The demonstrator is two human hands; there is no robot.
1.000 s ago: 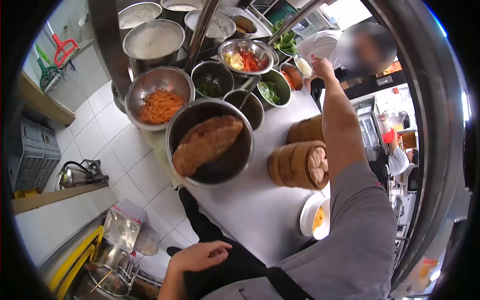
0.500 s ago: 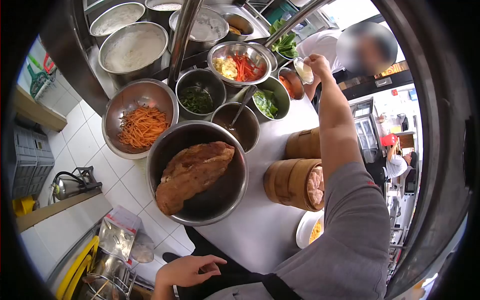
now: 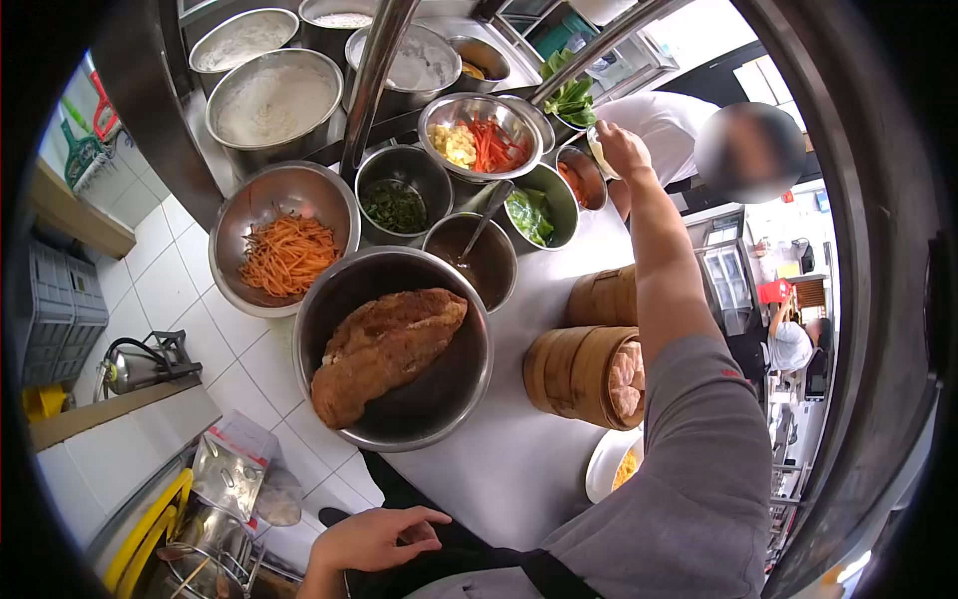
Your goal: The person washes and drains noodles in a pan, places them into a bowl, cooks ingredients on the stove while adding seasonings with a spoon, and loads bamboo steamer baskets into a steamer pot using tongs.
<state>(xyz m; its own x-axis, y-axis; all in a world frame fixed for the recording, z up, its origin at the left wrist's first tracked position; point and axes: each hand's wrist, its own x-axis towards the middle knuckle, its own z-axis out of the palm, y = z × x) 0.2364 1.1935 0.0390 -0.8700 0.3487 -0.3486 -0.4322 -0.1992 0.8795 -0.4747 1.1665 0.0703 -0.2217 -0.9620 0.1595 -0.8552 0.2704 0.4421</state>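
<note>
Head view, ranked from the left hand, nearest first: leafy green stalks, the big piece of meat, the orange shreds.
From the left hand:
1. Big piece of meat, ahead in the large metal bowl.
2. Orange shreds, bowl just beyond, to the left.
3. Leafy green stalks, far off, upper right.

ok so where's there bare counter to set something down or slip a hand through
Widest is the steel counter between the big meat bowl and front bamboo steamer, running down past the white bowl. A smaller patch separates the rear steamer and leafy-greens pot. Crowded: carrot bowl, herb pot and sauce pot.
</note>
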